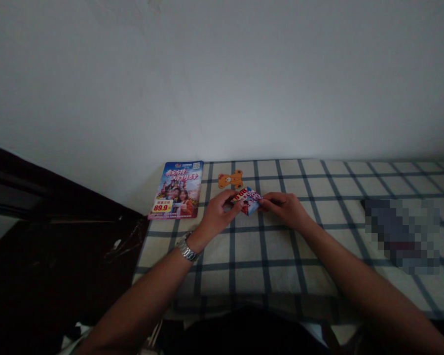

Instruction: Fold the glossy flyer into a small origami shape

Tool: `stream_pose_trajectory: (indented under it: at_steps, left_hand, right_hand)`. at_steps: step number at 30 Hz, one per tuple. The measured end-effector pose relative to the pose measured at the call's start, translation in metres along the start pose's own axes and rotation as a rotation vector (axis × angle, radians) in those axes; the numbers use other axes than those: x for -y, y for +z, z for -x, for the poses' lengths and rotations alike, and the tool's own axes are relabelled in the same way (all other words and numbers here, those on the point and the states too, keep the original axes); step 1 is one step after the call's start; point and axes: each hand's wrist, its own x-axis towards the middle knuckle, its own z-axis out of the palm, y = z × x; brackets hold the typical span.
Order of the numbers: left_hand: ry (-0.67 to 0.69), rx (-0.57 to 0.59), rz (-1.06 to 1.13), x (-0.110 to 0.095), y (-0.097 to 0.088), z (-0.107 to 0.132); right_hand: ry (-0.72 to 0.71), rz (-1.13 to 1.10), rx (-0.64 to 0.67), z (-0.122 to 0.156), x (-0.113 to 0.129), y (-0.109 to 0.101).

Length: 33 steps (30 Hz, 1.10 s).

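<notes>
Between my two hands is a small piece of folded printed paper [249, 200], roughly diamond-shaped, in red, white and blue. My left hand [222, 209] pinches its left corner with thumb and fingers; a metal watch [187, 246] is on that wrist. My right hand [284, 207] grips the opposite corner between thumb and forefinger. The paper is held just over the checked cloth, and I cannot tell whether it touches it. Just beyond the paper lies an orange bear print [230, 179]. Left of my hands lies a colourful flyer [176, 190] printed with 89.9.
A checked cloth [244, 256] covers the table up to the pale wall [222, 79]. A dark blurred-out object [395, 231] lies on the right. The table's left edge drops to a dark floor [59, 276].
</notes>
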Motion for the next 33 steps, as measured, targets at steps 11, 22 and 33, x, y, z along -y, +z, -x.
stream_pose_trajectory:
  at_steps: [11, 22, 33]
  left_hand:
    - [0.035, -0.072, -0.019, 0.006, -0.005, -0.001]
    - [0.038, -0.061, -0.013, 0.007, -0.004, 0.0]
    - [0.18, 0.109, -0.203, 0.003, -0.01, 0.0]
  right_hand:
    - [0.003, -0.054, -0.056, 0.0, -0.005, 0.001]
    - [-0.069, 0.015, -0.106, -0.001, -0.006, 0.001]
    - [-0.301, 0.11, 0.023, -0.001, -0.002, -0.004]
